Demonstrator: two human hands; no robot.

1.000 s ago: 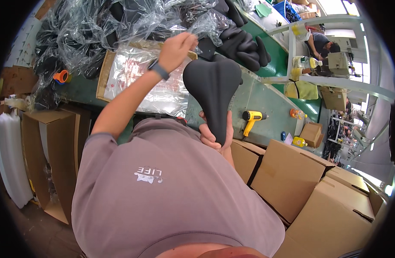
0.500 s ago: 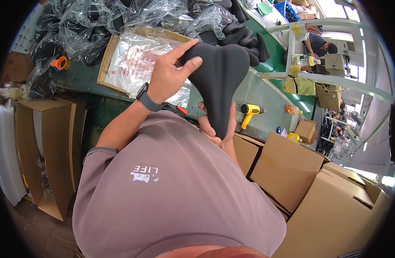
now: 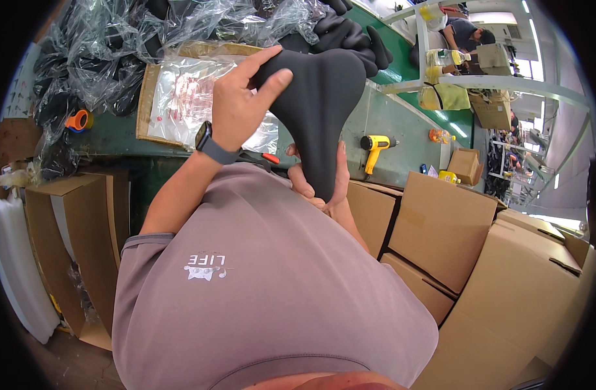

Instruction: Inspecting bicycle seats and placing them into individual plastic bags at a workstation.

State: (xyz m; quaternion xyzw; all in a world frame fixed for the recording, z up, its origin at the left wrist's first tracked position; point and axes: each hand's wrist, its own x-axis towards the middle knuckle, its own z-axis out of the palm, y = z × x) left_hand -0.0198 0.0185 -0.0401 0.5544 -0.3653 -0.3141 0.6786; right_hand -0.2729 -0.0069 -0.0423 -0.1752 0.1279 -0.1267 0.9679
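Above your chest, the black bicycle saddle (image 3: 320,110) stands nose-down, long axis vertical. Your left hand (image 3: 242,104) pinches its wide top edge; your right hand (image 3: 317,185) wraps closed around the narrow nose below.

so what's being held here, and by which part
A black bicycle saddle: the right hand grips its narrow nose from below, and the left hand pinches the wide rear edge.
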